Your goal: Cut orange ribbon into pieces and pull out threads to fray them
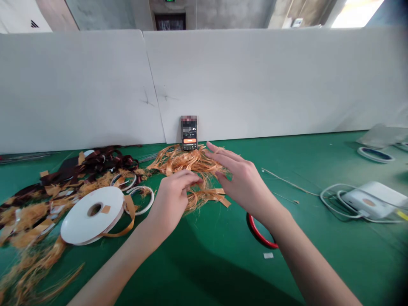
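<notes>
We see the left hand [174, 193] with fingers curled inward at the near edge of a heap of tan ribbon [178, 160] on the green table [210, 259], though we cannot tell whether it pinches any strands, while the right hand [244, 176] is mostly open, fingers extended over the heap's right side, gripping nothing that we can make out. The ribbon lies loose and frayed around the foot of an upright phone [190, 132], before a white panel [255, 80]. We find a white spool [81, 219] beside the left forearm and a red ring [259, 238] partly behind the right.
</notes>
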`<state>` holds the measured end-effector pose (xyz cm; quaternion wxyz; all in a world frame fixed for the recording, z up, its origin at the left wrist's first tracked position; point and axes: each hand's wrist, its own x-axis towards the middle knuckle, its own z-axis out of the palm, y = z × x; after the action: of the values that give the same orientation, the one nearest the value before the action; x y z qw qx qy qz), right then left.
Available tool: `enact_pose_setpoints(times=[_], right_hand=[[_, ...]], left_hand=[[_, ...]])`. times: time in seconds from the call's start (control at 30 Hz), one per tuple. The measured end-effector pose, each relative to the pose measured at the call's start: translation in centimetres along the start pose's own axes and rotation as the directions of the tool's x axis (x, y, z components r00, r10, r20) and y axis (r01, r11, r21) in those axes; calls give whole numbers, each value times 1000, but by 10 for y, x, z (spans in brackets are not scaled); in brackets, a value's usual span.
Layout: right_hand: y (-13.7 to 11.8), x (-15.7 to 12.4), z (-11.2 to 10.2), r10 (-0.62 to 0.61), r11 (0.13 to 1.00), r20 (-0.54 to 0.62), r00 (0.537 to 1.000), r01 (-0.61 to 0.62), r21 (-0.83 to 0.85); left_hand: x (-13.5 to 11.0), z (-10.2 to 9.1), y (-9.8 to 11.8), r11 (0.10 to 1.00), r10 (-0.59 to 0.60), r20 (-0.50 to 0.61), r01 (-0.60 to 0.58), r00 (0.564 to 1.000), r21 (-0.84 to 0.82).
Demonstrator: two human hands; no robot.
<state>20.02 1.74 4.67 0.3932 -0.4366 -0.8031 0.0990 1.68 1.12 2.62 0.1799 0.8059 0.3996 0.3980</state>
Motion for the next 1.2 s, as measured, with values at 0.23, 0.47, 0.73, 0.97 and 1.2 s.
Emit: enact_pose_setpoints(times=[0.23, 0.47, 0.73, 0.97, 1.2], right_hand=[[-5, 3, -9, 255, 965, 22, 967, -256, 59], [-12, 2, -25, 189, 517, 314, 930, -367, 773], [2, 0, 2, 60, 995, 111, 992, -51, -81], [-1, 3, -14, 333, 734, 339, 880, -467, 492], [-2, 4, -19, 155, 510, 227, 962, -274, 815]], left_hand=[[1, -5, -8, 998, 20, -38, -18, 999, 62], [1, -3, -9, 997, 48, 32, -50, 998, 63], [2, -6, -4, 997, 48, 26, -50, 998, 64], [2, -6, -4, 996, 26, 27, -29, 999, 89], [2, -5, -4, 999, 21, 66, -24, 998, 47]])
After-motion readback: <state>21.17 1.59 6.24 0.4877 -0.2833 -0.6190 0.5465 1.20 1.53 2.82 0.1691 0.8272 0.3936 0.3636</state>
